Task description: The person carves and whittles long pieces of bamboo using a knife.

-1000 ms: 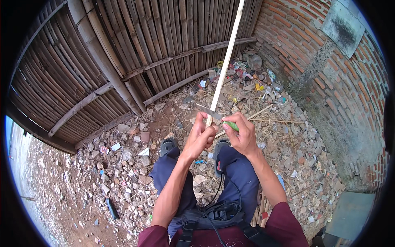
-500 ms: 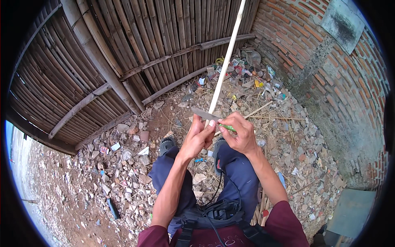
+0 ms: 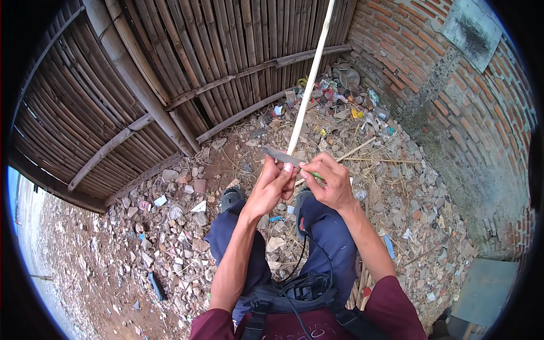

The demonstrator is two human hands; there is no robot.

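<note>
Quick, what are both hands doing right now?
Left hand: closed, holding the long pale strip near its lower end.
Right hand: closed, holding the green-handled knife.

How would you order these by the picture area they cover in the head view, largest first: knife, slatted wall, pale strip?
1. Slatted wall
2. Pale strip, reaching the top edge
3. Knife, its handle partly hidden by the right hand
</note>
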